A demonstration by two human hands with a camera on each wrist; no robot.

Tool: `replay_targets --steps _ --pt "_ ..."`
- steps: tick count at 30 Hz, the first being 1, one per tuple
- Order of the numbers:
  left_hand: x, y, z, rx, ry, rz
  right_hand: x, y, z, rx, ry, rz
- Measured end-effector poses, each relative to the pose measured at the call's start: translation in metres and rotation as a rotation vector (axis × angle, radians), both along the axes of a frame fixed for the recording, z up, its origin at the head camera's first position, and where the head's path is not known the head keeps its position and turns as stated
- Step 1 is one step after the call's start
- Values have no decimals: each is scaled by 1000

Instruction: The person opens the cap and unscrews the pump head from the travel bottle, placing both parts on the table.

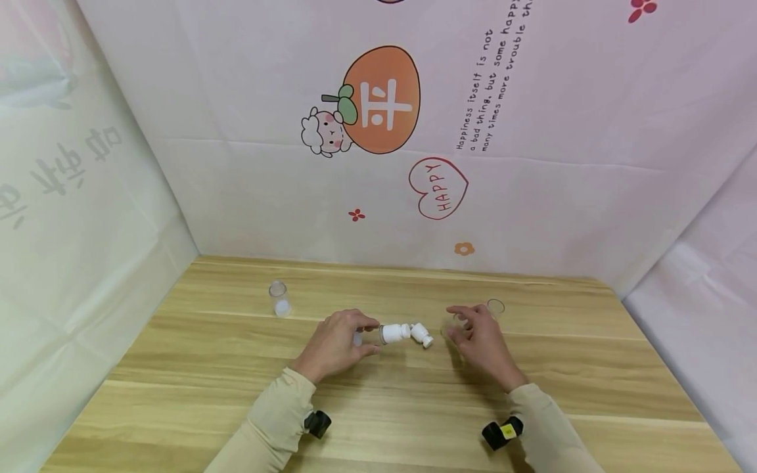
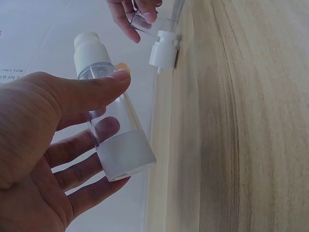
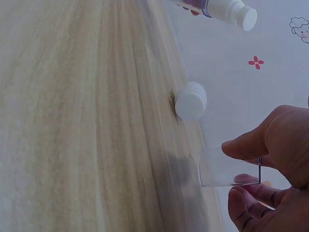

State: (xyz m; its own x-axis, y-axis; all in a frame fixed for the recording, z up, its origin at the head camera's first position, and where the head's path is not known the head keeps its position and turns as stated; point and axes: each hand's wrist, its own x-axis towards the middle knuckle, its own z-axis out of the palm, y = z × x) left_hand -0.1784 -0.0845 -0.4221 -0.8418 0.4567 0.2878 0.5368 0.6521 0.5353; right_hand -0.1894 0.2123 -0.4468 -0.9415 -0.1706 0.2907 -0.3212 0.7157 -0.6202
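Note:
My left hand [image 1: 338, 346] holds a clear pump bottle [image 2: 126, 152] between thumb and fingers. The bottle has a white pump top [image 2: 91, 54] and a white band inside its lower end; in the head view it lies sideways, pump toward the right. My right hand [image 1: 481, 343] pinches a clear, open-ended cap [image 3: 219, 166] between thumb and fingers, just over the table. On the tabletop between the hands lies a loose white pump head [image 1: 422, 335], close to the held bottle's pump in the head view.
A clear bottle [image 1: 278, 294] with a white disc inside stands at the back left of the wooden table [image 1: 378, 414]. Behind the right hand shows the round rim of another clear piece [image 1: 495, 302]. A printed cloth [image 1: 266, 197] hangs along the table's back edge.

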Motion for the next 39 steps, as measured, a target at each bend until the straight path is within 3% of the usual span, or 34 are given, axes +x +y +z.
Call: replay_targets --steps 39 --pt "-1 0 0 -12 -3 -2 -4 -2 4 132 -44 -36"
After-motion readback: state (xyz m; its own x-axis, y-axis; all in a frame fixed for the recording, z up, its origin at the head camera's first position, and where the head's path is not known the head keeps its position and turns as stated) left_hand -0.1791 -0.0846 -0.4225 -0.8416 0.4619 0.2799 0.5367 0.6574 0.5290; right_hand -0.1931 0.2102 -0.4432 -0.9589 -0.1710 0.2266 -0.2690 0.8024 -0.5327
